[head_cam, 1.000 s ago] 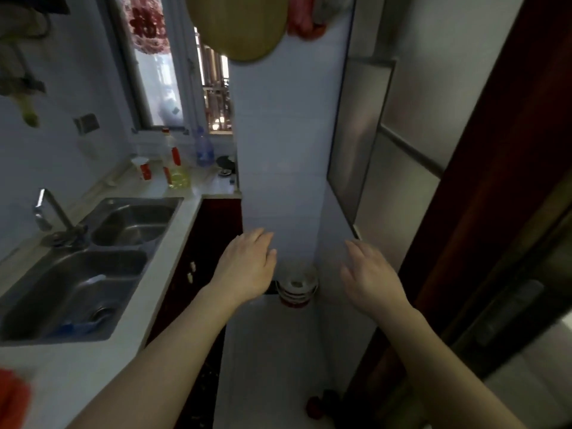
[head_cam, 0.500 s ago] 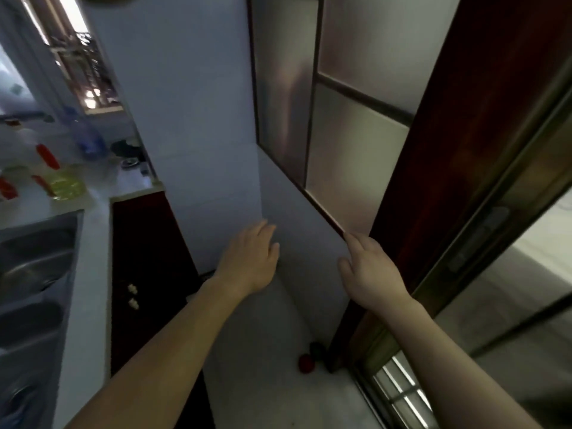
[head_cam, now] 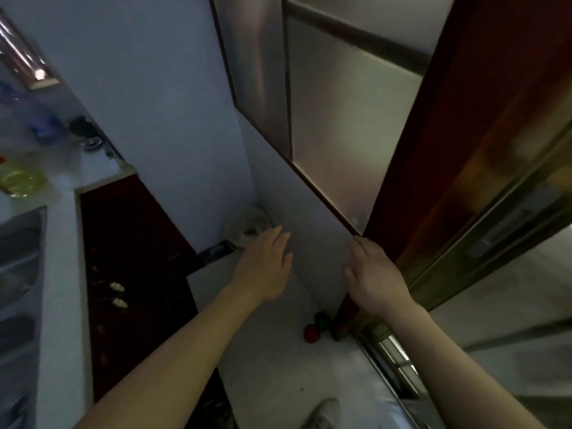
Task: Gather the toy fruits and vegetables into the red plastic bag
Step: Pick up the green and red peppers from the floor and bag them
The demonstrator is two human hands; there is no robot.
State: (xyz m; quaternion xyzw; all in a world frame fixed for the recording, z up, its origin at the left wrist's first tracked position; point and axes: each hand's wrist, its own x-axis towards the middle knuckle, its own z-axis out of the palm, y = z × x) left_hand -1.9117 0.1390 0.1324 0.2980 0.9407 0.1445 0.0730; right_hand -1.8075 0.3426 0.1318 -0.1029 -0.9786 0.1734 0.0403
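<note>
Lying ungathered on the floor (head_cam: 278,373) at six o'clock, a red toy fruit (head_cam: 311,333) sits just beside a dark green toy (head_cam: 322,319). Left grip (head_cam: 266,267) and right grip (head_cam: 376,280) hover above, released and empty. No red bag shows, so the gathering looks barely begun.

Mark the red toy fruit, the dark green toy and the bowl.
red toy fruit (head_cam: 311,333): head view, round middle.
dark green toy (head_cam: 322,319): head view, upper side.
bowl (head_cam: 245,220): head view, pale wall.
</note>
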